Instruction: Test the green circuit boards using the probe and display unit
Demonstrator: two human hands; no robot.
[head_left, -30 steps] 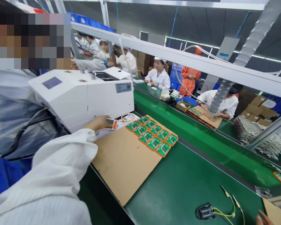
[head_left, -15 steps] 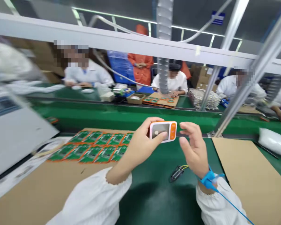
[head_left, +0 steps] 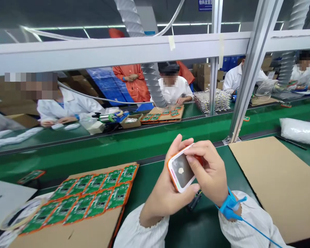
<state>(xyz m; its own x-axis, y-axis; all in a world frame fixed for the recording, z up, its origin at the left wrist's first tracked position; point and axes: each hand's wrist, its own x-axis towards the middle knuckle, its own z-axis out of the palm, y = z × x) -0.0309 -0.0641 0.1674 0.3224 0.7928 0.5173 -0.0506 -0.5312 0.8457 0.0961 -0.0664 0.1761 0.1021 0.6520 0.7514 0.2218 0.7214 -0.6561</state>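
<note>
Orange-edged device (head_left: 181, 171) (two-handed grip)

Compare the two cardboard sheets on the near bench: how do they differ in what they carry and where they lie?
The left cardboard sheet carries rows of green circuit boards with orange edges; the right cardboard sheet shows nothing on its visible face. The left sheet lies beside the left hand, the right sheet beyond the right hand, which wears a blue wrist strap. Both are flat brown cardboard on the green bench.
</note>
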